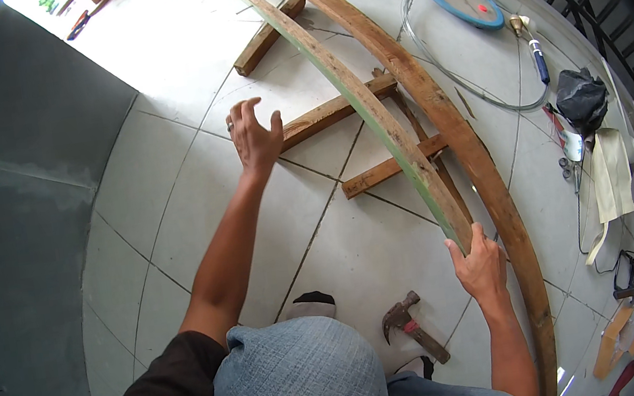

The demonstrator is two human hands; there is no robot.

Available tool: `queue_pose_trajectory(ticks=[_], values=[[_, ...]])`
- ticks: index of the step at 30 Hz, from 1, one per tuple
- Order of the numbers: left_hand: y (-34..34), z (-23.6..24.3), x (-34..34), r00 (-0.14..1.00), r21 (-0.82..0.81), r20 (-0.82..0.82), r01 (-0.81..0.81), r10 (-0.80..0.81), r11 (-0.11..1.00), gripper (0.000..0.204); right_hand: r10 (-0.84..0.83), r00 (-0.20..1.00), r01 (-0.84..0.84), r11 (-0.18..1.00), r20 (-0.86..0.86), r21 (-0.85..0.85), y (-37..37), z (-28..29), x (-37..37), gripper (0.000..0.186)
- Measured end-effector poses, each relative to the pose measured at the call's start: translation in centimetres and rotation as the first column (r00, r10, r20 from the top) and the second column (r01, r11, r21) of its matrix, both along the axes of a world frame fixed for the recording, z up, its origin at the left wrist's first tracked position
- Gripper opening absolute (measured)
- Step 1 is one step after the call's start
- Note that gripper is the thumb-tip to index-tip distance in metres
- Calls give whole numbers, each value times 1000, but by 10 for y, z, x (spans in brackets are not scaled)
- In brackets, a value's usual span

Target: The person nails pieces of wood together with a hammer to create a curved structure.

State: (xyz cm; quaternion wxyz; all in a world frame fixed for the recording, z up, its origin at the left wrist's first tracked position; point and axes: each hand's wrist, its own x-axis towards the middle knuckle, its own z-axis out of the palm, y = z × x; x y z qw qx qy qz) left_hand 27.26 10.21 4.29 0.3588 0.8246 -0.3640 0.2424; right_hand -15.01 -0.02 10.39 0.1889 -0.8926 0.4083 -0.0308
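A long wooden strip with a green-painted side runs from the far edge toward me. Its near end is in the grip of my right hand, thumb on one side and fingers on the other. My left hand is raised with fingers apart and nothing in it, beside the end of a wooden crosspiece. Whether it touches that end I cannot tell. To the right of the strip lies a longer brown beam. A shorter crosspiece passes under the strip. The claw hammer rests on the tiles near my feet.
A wooden block lies farther off beneath the strip. At right are coiled wire, a blue-rimmed disc, a blue-handled tool, a black plastic bag and pale cloth. A grey wall stands left.
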Motion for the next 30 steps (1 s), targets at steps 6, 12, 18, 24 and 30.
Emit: queue_pose_trajectory(ticks=[6, 12, 18, 24, 30], values=[[-5, -2, -2, 907, 306, -409, 240, -100, 921, 70, 7, 999, -7, 1000, -34, -2, -12, -19, 42, 44], [-1, -14, -8, 935, 577, -304, 332, -181, 746, 89, 37, 995, -28, 994, -88, 103, -13, -30, 69, 43], [-3, -20, -34, 953, 250, -154, 292, -260, 923, 56, 45, 999, -42, 995, -28, 91, -18, -40, 73, 44], [-49, 3, -31, 939, 31, -121, 327, -321, 945, 37, -3, 987, 28, 987, -159, 156, -17, -39, 76, 46], [-136, 9, -9, 813, -23, -583, -36, 16, 999, 70, -35, 979, 72, 980, -199, 183, -7, -29, 81, 45]])
